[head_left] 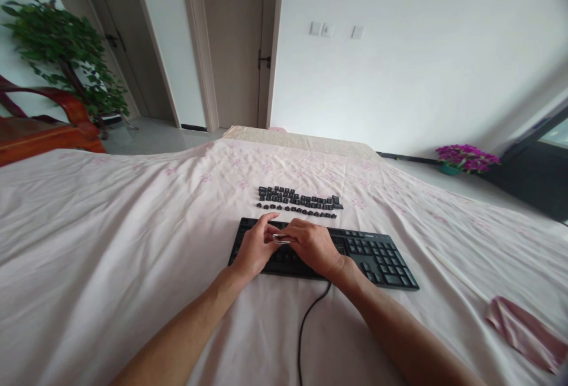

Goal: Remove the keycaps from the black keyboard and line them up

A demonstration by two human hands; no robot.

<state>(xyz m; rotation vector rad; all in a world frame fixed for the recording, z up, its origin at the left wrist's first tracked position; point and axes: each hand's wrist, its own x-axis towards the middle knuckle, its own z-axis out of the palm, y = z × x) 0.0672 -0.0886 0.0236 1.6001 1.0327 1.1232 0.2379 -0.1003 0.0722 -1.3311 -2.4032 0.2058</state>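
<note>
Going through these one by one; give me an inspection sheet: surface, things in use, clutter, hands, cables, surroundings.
Surface: pale pink floral cloth, wrinkled.
Things in use: black keyboard, partly hidden; loose keycaps in rows beyond it; silver wire tool.
Clutter: small pink cloth at the right.
Hands: right hand holds the wire tool over the keyboard; left hand close against it, grip unclear.
Cables: one black cable from the keyboard's near edge.
Surroundings: doors, wooden chair, green plant, purple flowers.

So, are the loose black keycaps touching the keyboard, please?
Apart. The head view shows a strip of pale sheet between the nearest row of loose keycaps and the far edge of the keyboard.
</note>
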